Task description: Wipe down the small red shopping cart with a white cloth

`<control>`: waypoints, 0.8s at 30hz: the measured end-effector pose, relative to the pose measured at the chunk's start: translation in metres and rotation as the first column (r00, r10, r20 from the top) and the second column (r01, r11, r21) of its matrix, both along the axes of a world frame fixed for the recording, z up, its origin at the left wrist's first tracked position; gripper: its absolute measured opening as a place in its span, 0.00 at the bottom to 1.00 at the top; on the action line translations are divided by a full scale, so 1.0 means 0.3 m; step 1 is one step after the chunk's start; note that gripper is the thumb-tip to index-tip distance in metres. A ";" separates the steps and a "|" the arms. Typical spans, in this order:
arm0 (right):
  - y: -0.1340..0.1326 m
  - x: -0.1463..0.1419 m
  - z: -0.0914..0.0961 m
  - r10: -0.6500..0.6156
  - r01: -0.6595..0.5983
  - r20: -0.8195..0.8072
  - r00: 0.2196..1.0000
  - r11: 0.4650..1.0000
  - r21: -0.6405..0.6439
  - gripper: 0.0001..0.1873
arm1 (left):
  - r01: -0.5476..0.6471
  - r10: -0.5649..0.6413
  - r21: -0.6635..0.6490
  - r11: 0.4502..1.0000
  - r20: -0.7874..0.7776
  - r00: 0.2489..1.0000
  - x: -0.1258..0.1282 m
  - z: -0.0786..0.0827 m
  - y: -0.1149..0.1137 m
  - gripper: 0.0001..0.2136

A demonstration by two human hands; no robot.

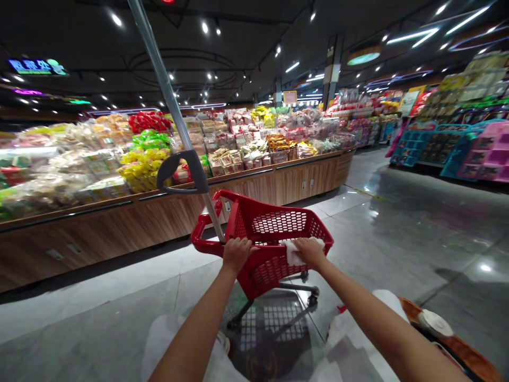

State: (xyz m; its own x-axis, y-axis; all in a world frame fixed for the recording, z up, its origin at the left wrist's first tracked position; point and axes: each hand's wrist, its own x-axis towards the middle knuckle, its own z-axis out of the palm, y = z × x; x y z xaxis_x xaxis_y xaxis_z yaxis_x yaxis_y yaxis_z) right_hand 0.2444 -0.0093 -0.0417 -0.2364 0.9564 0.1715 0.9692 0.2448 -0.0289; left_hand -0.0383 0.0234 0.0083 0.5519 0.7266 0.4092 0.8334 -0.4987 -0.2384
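A red plastic shopping cart [278,212] with a slotted basket stands in front of me. My left hand [237,253] is closed over the near rim of its basket, close to the push handle. Farther along the same rim, my right hand [312,252] presses a white cloth [293,253] against the red plastic, fingers closed over it. A metal pole [163,71] with a dark grey loop handle [183,172] leans up past the push handle [202,245]. Its lower end is hidden behind my left hand and the basket.
Beyond the cart runs a wooden display counter [254,191] heaped with packaged food. Blue and pink display racks [421,146] stand at the right on the shiny tiled floor [382,223]. An orange-brown object with a white round part [435,322] sits at lower right.
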 end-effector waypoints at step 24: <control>-0.060 0.163 -0.075 -0.079 0.079 -0.007 0.997 0.981 0.175 0.17 | 0.000 -0.003 0.088 0.996 0.039 0.999 0.030 -0.016 0.001 0.18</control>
